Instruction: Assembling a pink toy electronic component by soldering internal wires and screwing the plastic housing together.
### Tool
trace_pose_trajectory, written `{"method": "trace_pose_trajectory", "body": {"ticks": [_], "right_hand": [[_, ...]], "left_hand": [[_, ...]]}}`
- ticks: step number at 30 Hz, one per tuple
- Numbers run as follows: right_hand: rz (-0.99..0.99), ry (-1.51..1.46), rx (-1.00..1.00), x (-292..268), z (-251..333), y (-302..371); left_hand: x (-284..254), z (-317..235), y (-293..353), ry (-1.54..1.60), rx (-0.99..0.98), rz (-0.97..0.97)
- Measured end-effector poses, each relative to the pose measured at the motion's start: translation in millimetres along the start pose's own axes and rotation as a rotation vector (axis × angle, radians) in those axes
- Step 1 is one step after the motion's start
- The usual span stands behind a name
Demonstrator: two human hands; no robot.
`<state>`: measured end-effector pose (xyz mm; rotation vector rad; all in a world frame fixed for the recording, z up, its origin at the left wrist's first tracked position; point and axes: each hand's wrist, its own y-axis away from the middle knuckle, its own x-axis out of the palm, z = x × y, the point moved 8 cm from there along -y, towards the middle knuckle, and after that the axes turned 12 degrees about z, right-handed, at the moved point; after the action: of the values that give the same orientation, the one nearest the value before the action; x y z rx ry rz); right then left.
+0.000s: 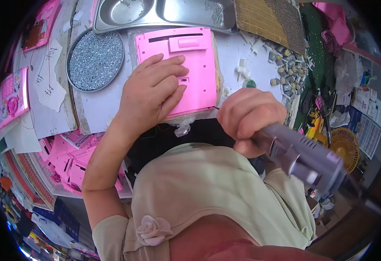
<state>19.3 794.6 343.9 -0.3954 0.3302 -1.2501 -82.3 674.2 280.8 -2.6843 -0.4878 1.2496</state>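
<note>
A pink plastic toy casing (195,93) lies with its back up on a padded, plastic-wrapped support (219,74). My left hand (158,82) rests flat on its left half, fingers spread and pressing on the surface. With my right hand (251,115) I grip a grey electric screwdriver (303,152), its body pointing down to the right. The thin bit reaches the casing's lower right corner; whether it sits in a screw hole I cannot tell. Screw holes show along the casing's right side.
A round dish of small screws (95,60) stands left of the casing. Behind it is a steel compartment tray (155,19). Several small motors (288,71) and white plastic parts (242,71) lie to the right. Pink casings (70,161) are piled at lower left; a finished-looking pink toy (12,98) is farther left.
</note>
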Motion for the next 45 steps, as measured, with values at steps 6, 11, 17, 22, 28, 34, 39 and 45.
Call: {"method": "trace_pose_trajectory", "body": {"ticks": [6,11,17,22,28,34,39,45], "right_hand": [[-0.112,0.024,-0.095,-8.9,-6.7,-20.1],[0.040,0.110,-0.094,-0.7,-18.2,-27.2],[-0.139,0.115,0.004,-30.6,-11.5,-39.2],[-0.172,0.190,0.059,-34.8,-31.0,-39.8],[-0.094,0.114,0.025,-47.5,-26.4,-60.0],[-0.170,0.061,-0.035,-84.1,-46.3,-87.2],[-0.227,0.122,0.013,-85.8,-66.7,-81.5],[-0.151,0.147,0.004,-94.1,-58.5,-84.9]], "left_hand": [[-0.5,0.6,0.9,0.013,0.000,-0.015],[0.0,1.9,2.0,0.040,-0.007,-0.021],[0.2,3.2,2.1,0.046,-0.020,-0.012],[-2.2,2.4,-0.1,0.061,-0.019,-0.015],[0.2,4.5,2.8,0.056,-0.040,0.002],[-0.4,3.5,0.2,0.063,-0.036,0.006],[0.5,5.7,1.0,0.087,-0.038,0.000],[-2.0,3.9,1.0,0.117,-0.038,-0.011]]}}
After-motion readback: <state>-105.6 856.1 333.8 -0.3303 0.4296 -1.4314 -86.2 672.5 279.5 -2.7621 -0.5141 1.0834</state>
